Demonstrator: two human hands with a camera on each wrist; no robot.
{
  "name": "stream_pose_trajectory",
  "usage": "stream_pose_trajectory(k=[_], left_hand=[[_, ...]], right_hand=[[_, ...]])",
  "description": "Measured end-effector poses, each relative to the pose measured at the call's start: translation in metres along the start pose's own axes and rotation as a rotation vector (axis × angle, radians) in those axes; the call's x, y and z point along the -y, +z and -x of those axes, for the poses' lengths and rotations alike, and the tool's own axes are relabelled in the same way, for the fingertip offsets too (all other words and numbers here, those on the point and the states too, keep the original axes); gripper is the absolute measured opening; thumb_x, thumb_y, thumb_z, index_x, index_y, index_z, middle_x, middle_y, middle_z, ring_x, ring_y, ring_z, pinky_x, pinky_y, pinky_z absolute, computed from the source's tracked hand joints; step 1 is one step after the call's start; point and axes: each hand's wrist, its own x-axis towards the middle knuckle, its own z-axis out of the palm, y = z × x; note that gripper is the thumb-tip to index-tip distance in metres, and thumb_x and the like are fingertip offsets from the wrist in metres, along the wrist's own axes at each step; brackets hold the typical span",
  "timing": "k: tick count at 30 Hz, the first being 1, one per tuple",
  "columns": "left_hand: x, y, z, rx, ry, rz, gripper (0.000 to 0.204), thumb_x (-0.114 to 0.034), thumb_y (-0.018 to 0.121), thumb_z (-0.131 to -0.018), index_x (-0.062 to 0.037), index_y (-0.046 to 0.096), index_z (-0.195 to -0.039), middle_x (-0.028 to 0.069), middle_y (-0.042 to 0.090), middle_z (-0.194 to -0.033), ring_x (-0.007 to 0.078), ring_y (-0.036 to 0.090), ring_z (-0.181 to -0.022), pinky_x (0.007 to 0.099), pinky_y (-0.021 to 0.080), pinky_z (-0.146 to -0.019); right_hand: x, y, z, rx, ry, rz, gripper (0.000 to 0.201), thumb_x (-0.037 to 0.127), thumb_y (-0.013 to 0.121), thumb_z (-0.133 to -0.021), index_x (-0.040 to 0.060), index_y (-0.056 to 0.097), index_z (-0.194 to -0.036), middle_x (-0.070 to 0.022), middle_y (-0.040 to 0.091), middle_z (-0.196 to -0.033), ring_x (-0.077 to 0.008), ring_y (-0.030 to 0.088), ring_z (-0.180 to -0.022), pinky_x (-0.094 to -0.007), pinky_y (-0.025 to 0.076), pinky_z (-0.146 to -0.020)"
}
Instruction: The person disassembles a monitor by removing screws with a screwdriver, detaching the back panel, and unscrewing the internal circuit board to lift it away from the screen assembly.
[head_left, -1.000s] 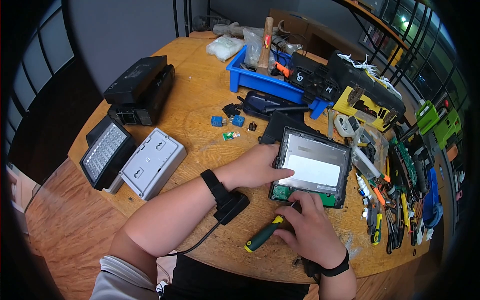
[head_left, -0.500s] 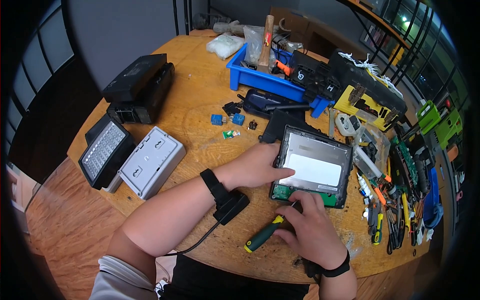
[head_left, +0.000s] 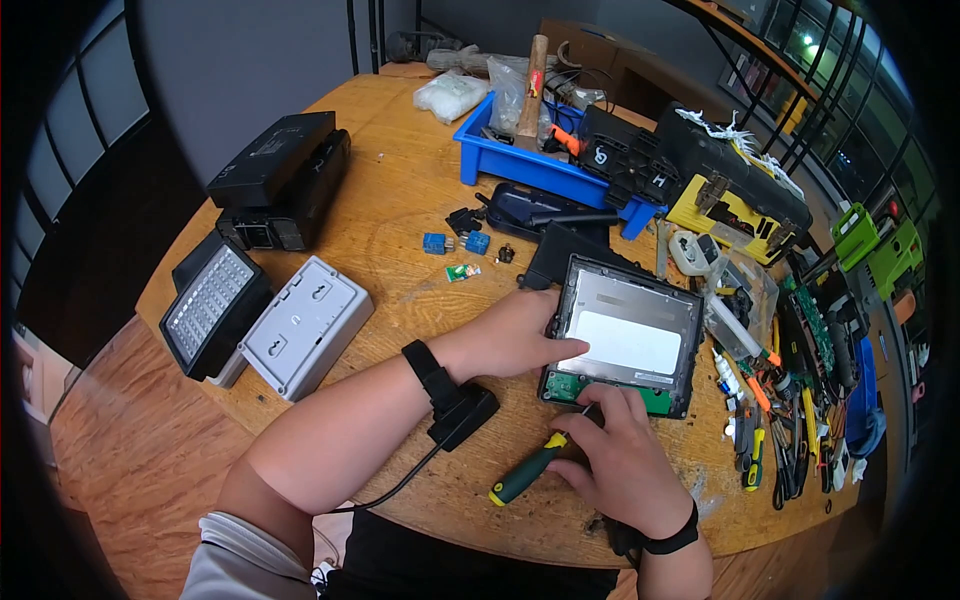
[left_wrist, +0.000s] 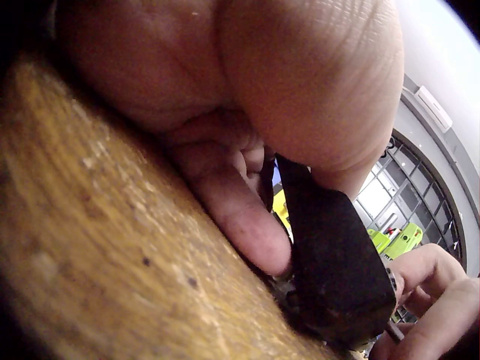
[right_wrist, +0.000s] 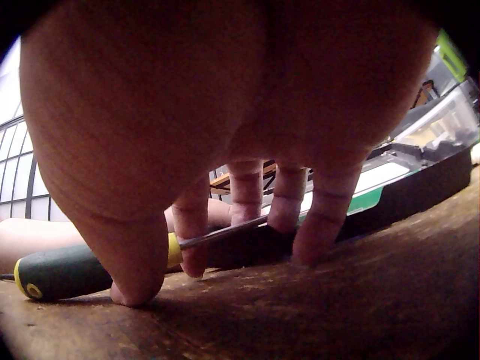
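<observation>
A flat device with a black frame, silver back and white label (head_left: 625, 340) lies at the table's near right, a green circuit strip (head_left: 565, 386) along its near side. The left hand (head_left: 515, 335) grips its left edge, thumb on top; the left wrist view has that hand (left_wrist: 255, 127) with fingers under the black edge (left_wrist: 337, 262). Between thumb and index finger, the right hand (head_left: 630, 460) holds a green and yellow screwdriver (head_left: 525, 475) low and slanted. In the right wrist view the shaft (right_wrist: 225, 233) runs behind the fingers; its tip is hidden.
Left on the table (head_left: 400, 200) are a white casing (head_left: 325, 315), an LED lamp (head_left: 210, 305) and black boxes (head_left: 275, 160). Behind the device stands a blue bin (head_left: 500, 160) with a hammer (head_left: 532, 90). Several tools (head_left: 790, 420) crowd the right side.
</observation>
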Motion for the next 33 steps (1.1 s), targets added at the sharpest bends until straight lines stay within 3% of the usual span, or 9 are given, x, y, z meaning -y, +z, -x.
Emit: stream_pose_trajectory(k=[2,10,33], left_hand=[[0.000,0.001,0.000,-0.001,-0.007,-0.001,0.048,-0.028,0.075,-0.092,0.0035,0.061,-0.125,0.0181,0.073,-0.104,0.0206,0.069,-0.088,0.0338,0.055,-0.078],[-0.005,0.000,0.002,0.004,-0.006,0.058,0.044,-0.027,0.075,-0.094,0.0039,0.060,-0.122,0.0117,0.071,-0.087,0.0133,0.065,-0.065,0.0292,0.053,-0.059],[-0.006,-0.001,0.003,0.011,0.001,0.068,0.044,-0.026,0.075,-0.094,0.0038,0.060,-0.123,0.0118,0.071,-0.091,0.0136,0.066,-0.066,0.0289,0.054,-0.059]], right_hand=[[0.000,0.000,0.000,-0.001,-0.003,0.004,0.039,0.018,0.083,-0.079,0.0082,0.067,-0.113,-0.0144,0.050,-0.120,-0.0366,0.050,-0.115,-0.0447,0.051,-0.093],[-0.001,0.001,0.000,0.005,-0.001,0.001,0.039,0.019,0.083,-0.079,0.0082,0.067,-0.113,-0.0144,0.050,-0.120,-0.0366,0.049,-0.115,-0.0447,0.051,-0.094],[0.000,-0.001,0.000,0.008,-0.001,0.015,0.038,0.019,0.082,-0.080,0.0076,0.067,-0.113,-0.0146,0.050,-0.121,-0.0365,0.049,-0.116,-0.0448,0.051,-0.094]])
